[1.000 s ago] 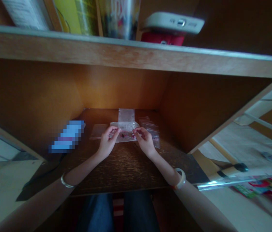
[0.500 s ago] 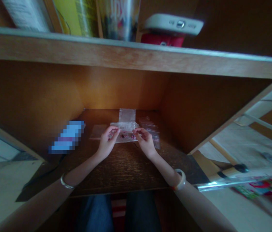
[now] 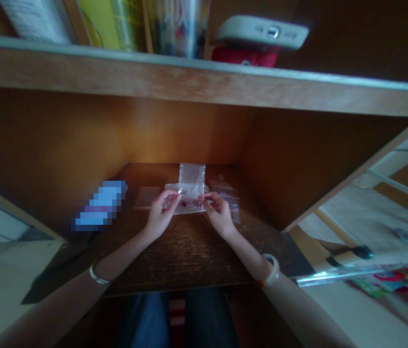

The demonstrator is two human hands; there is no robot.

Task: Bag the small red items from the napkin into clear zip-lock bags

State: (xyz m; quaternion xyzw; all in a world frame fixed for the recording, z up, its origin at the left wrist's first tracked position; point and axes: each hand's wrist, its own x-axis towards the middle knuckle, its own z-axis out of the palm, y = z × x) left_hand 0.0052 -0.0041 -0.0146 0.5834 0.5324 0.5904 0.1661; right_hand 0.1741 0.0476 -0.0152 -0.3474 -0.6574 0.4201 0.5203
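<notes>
A small clear plastic bag point(image 3: 192, 175) is stretched between my two hands, its far end pointing to the back of the compartment. My left hand point(image 3: 161, 208) pinches its near left corner; my right hand point(image 3: 218, 209) pinches the near right corner. Beneath it lies a larger whitish plastic bag point(image 3: 185, 210) with small dark and reddish pieces on or in it, too small to make out. To the left of my left hand rests a flat clear bag point(image 3: 147, 195). Several more clear bags point(image 3: 230, 197) overlap beside my right hand.
A lit phone point(image 3: 99, 205), its screen blurred out, leans at the left of the dark wooden surface point(image 3: 182, 256). The shelf board point(image 3: 196, 82) crosses above my hands, carrying a pale phone-like device point(image 3: 261, 33), a red item point(image 3: 243, 56) and containers point(image 3: 178, 29).
The clear bag between my hands has tilted slightly and shows a little more of its face. Both hands stay almost in place, still pinching it.
</notes>
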